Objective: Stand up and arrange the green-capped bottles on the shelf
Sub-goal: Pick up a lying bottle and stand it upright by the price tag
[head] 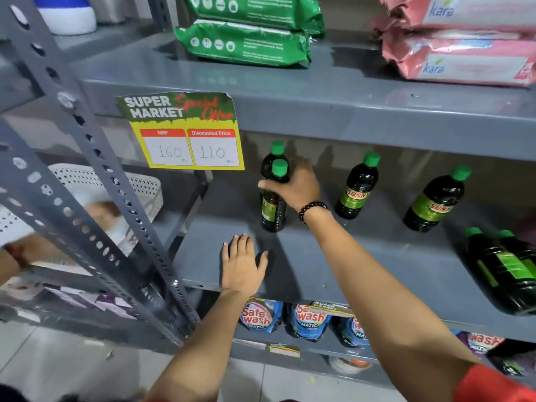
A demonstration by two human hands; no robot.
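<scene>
Head view shows the right hand (293,188) wrapped around the shoulder of an upright green-capped bottle (274,208), fingers curled over its left side just below the cap. A second bottle (275,156) stands directly behind it at twelve o'clock, touching or nearly so; which cannot be told. The left hand (242,266) lies flat and empty on the grey shelf (362,265) at about seven o'clock from the held bottle. Because the grip sits high on a tall, narrow bottle, a sideways nudge on letting go could tip it, and it would likely knock over the one behind. At three o'clock two more bottles (356,188) (435,200) stand apart, their green labels reading "SUNN…". Two larger dark bottles (504,271) at four o'clock sit near the shelf's front edge, where the withdrawing forearm might brush them. At eleven o'clock a tag (181,130) reads "SUPER MARKET Special Offer, MRP 160, Discounted Price 110". Pink packs (461,58) above read "kara"; pouches (261,314) below read "Safe wash MATIC".
</scene>
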